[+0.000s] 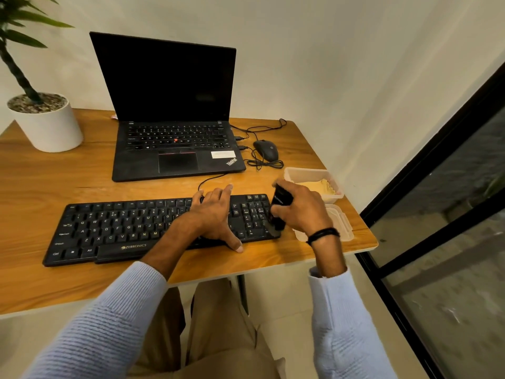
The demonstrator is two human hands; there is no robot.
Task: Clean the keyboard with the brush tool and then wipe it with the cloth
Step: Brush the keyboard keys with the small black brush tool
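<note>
right hand (303, 210) grips brush tool (282, 199) at numpad end | keyboard (123, 228) long axis 9–3 o'clock; remaining keys lie toward 9 | left hand (216, 214) flat, fingers spread, pressing keyboard

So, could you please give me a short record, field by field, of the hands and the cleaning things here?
left hand: rests flat on the keyboard, fingers straight
right hand: grips the brush tool
brush tool: black, near upright, lower end at the keyboard's number pad
cloth: yellow, inside the open container, untouched
stage: brushing; wiping not yet begun
behind: laptop, open, screen dark; mouse to its right
</note>
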